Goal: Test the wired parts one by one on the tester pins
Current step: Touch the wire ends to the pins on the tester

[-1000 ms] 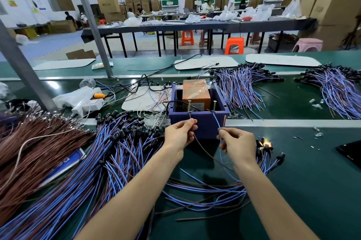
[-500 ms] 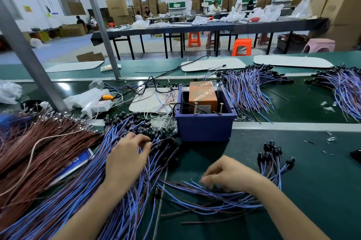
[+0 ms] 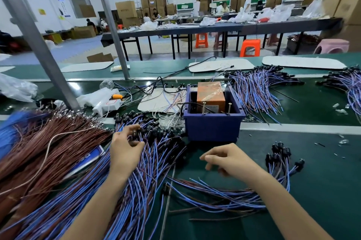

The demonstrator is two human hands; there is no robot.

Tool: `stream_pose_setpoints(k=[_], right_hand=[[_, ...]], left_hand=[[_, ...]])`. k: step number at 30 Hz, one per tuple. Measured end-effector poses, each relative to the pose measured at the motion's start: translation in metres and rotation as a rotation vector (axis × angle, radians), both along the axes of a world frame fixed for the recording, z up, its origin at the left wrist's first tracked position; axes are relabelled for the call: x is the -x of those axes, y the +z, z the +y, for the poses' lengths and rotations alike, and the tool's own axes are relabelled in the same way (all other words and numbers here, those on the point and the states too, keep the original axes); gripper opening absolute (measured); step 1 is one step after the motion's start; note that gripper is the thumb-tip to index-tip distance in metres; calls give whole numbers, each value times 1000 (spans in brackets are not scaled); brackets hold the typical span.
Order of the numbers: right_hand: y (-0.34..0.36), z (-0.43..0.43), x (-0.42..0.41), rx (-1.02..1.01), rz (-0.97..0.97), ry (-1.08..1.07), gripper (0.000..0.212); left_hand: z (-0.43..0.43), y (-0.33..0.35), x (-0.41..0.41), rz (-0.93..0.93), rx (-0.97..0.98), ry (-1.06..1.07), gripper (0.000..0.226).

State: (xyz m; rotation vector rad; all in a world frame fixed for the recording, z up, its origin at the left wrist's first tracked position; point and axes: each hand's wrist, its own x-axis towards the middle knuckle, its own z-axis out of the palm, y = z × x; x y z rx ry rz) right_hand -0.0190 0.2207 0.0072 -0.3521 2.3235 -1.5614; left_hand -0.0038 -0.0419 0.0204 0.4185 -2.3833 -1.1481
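The tester is a blue box point(image 3: 213, 127) holding an orange block point(image 3: 210, 92), with two upright metal pins point(image 3: 204, 107) at its near edge. A large pile of wired parts point(image 3: 148, 163), blue wires with black heads, lies left of the box. My left hand point(image 3: 125, 150) is on that pile, its fingers and thumb curled round the black head of one wired part point(image 3: 134, 133). My right hand point(image 3: 229, 159) hovers in front of the box with loosely curled fingers and holds nothing. A small bunch of wired parts point(image 3: 281, 155) lies to its right, apart from the hand.
A heap of brown wires point(image 3: 48, 152) fills the near left. More blue bundles point(image 3: 257, 87) lie behind the box on the belt. A slanted metal post point(image 3: 39, 44) rises at left. A thin metal rod point(image 3: 168, 196) lies between the piles. White pads and plastic bags sit further back.
Both hands left the tester pins, where they held a wire. The left went to the big pile and up to the heads. The right dropped to the small bunch, then lifted off.
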Motion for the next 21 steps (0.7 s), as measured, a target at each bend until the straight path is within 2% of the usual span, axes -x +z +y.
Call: stream_pose_setpoints(k=[3, 6, 9, 11, 14, 18, 21], right_hand=[[7, -9, -5, 146, -49, -47, 24], [18, -26, -10, 392, -134, -72, 32], [25, -36, -12, 410, -6, -119, 18], [25, -32, -11, 467, -15, -249, 14], [21, -14, -3, 636, -125, -388, 17], [10, 34, 12, 747, -225, -620, 22], [-2, 81, 20, 578, -190, -772, 22]], left_hand=[[29, 16, -12, 159, -105, -130, 46], [69, 25, -20, 199, -108, -379, 47], [100, 21, -16, 162, -44, -486, 43], [113, 16, -13, 92, -125, -511, 39], [121, 9, -13, -72, -314, -605, 26], [102, 4, -8, -218, -156, -796, 13], [81, 2, -8, -387, -97, -900, 11]])
